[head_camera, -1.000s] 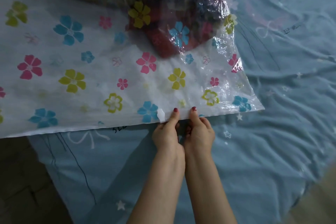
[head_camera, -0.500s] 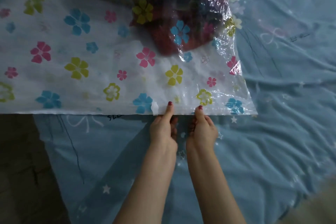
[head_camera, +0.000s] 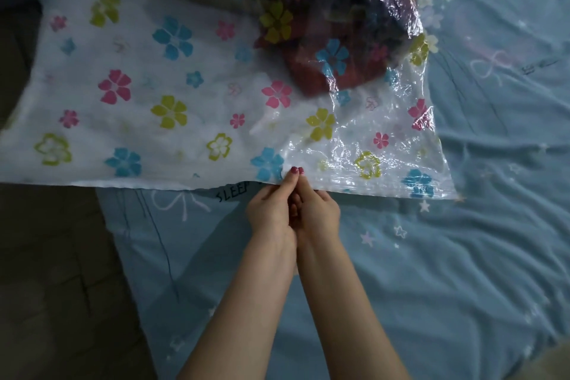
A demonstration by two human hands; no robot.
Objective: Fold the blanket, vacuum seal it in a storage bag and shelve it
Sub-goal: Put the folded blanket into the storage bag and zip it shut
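L hand (head_camera: 271, 213) & R hand (head_camera: 317, 213) pressed together, thumbs pinching near edge of bag (head_camera: 185, 95). Bag lies flat on bed (head_camera: 462, 256), blanket (head_camera: 308, 40) inside at far end. Floor (head_camera: 55, 271) to the left.

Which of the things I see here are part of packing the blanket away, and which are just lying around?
Part of the job:
- flower-printed storage bag
- dark red blanket inside it
- left hand and right hand, pinching the bag's near edge

Just lying about:
- blue bedsheet with stars
- dark floor
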